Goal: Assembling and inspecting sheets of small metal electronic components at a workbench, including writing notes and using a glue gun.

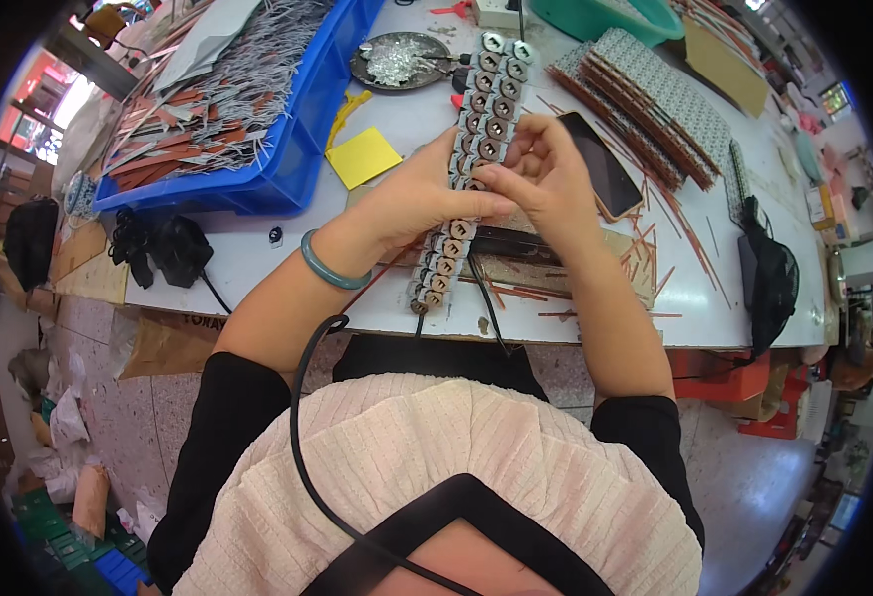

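Note:
A long strip of round metal parts point(451, 236), set in two rows, stands slanted over the table's front edge in front of me. My left hand point(422, 194) grips it from the left side, its thumb lying across the front. On the other side is my right hand point(551, 179), its thumb pressed to the strip's face and its fingers curled along the right edge. Whether a small piece sits under that thumb is hidden. Behind the lower part of the strip lies a dark bar point(516, 244) on a board. A smartphone point(600, 164) rests beside my right hand.
At the left a blue bin point(288, 164) holds many wired reddish strips. A yellow note point(364, 157) and a round dish point(372, 81) of silvery bits lie behind my left hand. Stacked strip panels point(645, 109) stand at the back right; thin reddish sticks point(690, 238) are scattered nearby.

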{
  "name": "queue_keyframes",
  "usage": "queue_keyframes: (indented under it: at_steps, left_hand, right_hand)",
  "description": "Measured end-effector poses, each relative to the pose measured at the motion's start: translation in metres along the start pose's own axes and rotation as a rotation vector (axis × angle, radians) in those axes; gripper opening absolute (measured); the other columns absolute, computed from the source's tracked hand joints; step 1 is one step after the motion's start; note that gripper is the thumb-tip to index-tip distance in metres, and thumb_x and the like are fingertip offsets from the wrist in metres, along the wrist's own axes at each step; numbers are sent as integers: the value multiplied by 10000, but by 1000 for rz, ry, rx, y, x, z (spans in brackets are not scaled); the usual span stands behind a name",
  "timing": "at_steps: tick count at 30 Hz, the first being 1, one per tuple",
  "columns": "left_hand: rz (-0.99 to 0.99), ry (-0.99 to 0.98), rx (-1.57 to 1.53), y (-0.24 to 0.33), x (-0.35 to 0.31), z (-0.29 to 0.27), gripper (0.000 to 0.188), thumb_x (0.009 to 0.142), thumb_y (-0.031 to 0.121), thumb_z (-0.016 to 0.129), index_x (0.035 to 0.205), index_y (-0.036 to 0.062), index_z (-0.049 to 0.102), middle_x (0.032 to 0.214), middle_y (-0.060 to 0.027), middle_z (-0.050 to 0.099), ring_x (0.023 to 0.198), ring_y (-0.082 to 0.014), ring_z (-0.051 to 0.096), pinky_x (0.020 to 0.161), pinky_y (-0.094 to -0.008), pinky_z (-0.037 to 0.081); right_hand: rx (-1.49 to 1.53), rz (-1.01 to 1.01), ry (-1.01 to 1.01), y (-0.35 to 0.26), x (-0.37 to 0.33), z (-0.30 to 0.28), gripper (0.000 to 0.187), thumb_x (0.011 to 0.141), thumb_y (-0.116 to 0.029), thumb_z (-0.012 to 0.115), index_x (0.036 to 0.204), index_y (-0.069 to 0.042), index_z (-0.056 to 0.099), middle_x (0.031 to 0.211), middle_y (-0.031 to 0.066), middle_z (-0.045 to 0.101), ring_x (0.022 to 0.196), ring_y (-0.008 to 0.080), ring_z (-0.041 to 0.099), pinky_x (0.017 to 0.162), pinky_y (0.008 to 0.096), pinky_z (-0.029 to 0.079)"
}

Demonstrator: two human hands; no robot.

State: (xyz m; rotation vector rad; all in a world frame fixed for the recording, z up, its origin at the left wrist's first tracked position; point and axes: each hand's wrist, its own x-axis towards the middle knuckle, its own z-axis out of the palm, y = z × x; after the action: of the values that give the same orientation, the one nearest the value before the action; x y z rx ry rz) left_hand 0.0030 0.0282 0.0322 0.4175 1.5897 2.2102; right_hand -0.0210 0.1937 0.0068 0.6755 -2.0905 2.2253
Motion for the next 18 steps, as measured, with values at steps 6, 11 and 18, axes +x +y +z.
queue_keyframes:
  at_steps: [6, 11, 18]
  left_hand:
    - [257, -316, 1122, 58, -22, 11, 493, 683, 53, 686, 1115, 0, 454, 866, -155, 586, 756, -247, 614, 660, -322, 475]
    - [220, -374, 1322, 21, -65, 16, 420, 665, 28, 671, 1030, 13, 465, 957, -162, 544, 939, -369, 535, 788, -430, 440]
    - [283, -348, 1314, -14, -86, 7, 510, 627, 81, 718, 1083, 60, 489, 994, -138, 524, 957, -347, 515, 809, -413, 416]
  right_hand:
    - [-389, -618, 193, -82, -15, -43, 788, 551, -204, 848, 1210, -19, 458, 1104, 91, 557, 1043, 201, 525, 880, 319, 421]
    - [-905, -295, -508, -96, -75, -8, 613, 573, -227, 803, 1108, -30, 579, 1070, 132, 614, 970, 290, 593, 821, 353, 459]
    - [-896, -74, -330, -37, -123, -9, 424, 655, -174, 738, 1045, -87, 595, 875, 93, 614, 834, 302, 571, 736, 378, 458]
